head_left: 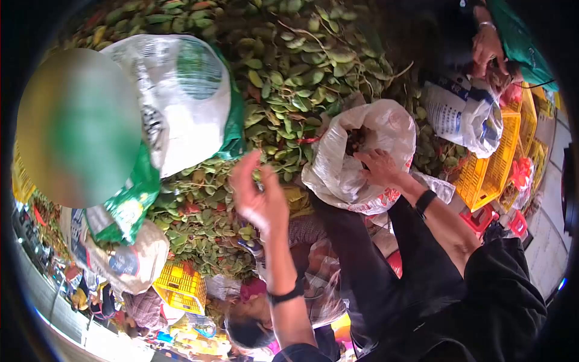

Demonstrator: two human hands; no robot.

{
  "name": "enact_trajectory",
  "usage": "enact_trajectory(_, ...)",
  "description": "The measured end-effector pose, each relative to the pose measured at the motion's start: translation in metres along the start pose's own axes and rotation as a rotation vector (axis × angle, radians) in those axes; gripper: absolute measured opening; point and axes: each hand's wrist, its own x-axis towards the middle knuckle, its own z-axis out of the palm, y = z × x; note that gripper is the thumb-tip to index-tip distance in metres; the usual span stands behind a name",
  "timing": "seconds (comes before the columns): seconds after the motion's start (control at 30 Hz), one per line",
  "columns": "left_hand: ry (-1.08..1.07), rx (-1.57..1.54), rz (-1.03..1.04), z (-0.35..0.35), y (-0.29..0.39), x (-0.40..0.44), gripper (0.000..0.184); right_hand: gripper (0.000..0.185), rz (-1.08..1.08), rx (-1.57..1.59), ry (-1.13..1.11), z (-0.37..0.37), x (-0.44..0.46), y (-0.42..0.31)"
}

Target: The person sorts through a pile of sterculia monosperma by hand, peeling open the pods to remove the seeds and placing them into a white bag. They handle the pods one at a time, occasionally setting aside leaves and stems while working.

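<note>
A white woven sack (395, 127) stands open by my legs, with small dark brown pieces (357, 140) inside. My right hand (381, 169) is at the sack's mouth, fingers stretched over the inner side, gripping nothing I can see. My left hand (259, 196) is raised above the leaf pile and somewhat blurred. Its fingers are apart and nothing shows in it. Around both hands lies a large heap of green and reddish-brown leaves (289, 78) with thin stems.
A white and green sack (190, 102) lies on the heap at left. At right, another person's hands (488, 51) are near a white and blue sack (449, 111). Yellow crates (491, 175) stand at right, another yellow crate (181, 286) at lower left. A person (250, 320) is near my left arm.
</note>
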Motion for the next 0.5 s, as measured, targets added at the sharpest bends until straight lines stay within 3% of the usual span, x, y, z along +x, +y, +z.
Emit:
enact_trajectory(0.03, -0.136, 0.102, -0.054, 0.030, -0.038, -0.009, 0.023, 0.045, -0.021, -0.198, -0.010, 0.021, 0.000, 0.014)
enact_trajectory(0.07, -0.201, -0.002, -0.179, 0.058, -0.071, -0.014, 0.029, 0.045, 0.107, -0.236, -0.084, 0.053, -0.011, 0.033)
enact_trajectory(0.1, -0.152, -0.093, -0.209, 0.089, -0.112, -0.018, 0.033, 0.045, 0.117, -0.226, -0.096, 0.064, -0.019, 0.048)
enact_trajectory(0.17, -0.207, 0.206, -0.032, 0.125, -0.157, 0.010, 0.030, 0.040, 0.160, -0.190, -0.647, 0.071, -0.031, 0.076)
enact_trajectory(0.2, -0.103, 0.334, 0.159, 0.146, -0.196, 0.030, 0.032, 0.040, 0.169, -0.188, -0.659, 0.074, -0.041, 0.086)
enact_trajectory(0.23, -0.166, 0.474, 0.006, 0.157, -0.193, 0.054, 0.041, 0.037, 0.078, -0.090, -0.472, 0.076, -0.052, 0.095)
enact_trajectory(0.27, -0.055, 0.593, 0.225, 0.174, -0.237, 0.081, 0.051, 0.034, -0.009, 0.006, -0.286, 0.076, -0.059, 0.104)
enact_trajectory(0.37, 0.038, 0.872, 0.175, 0.226, -0.369, 0.158, 0.051, 0.030, 0.080, 0.059, -0.268, 0.057, -0.047, 0.106)
enact_trajectory(0.5, 0.196, 0.889, 0.057, 0.233, -0.274, 0.127, 0.046, 0.027, 0.176, 0.125, -0.141, 0.041, -0.026, 0.082)
